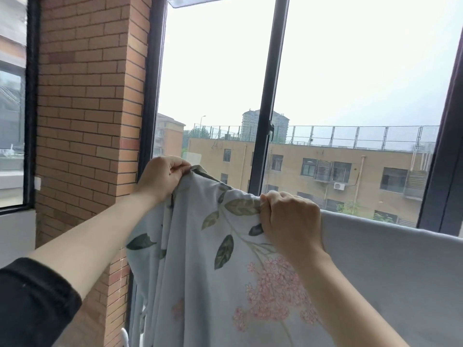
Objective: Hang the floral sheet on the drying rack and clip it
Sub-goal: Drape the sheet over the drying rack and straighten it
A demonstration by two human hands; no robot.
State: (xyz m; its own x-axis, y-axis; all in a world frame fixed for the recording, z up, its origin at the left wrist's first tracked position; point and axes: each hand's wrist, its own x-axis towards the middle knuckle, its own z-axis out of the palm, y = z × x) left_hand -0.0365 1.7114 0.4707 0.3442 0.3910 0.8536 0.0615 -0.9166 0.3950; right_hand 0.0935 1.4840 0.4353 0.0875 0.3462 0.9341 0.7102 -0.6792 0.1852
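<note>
The floral sheet (200, 271) is pale blue with green leaves and pink blossoms, and it hangs in folds in front of me. My left hand (162, 176) pinches its top corner, raised at the left. My right hand (288, 219) grips the top edge a little lower and to the right. Right of that hand the sheet's plain pale side (390, 271) stretches in a straight line, draped over something hidden beneath it. A white bit of the drying rack (124, 337) peeks out at the bottom left. No clip is visible.
A brick pillar (87, 121) stands close on the left. Dark window frames (268, 96) run behind the sheet, with an open pane looking onto buildings. A second window (12, 108) is at the far left.
</note>
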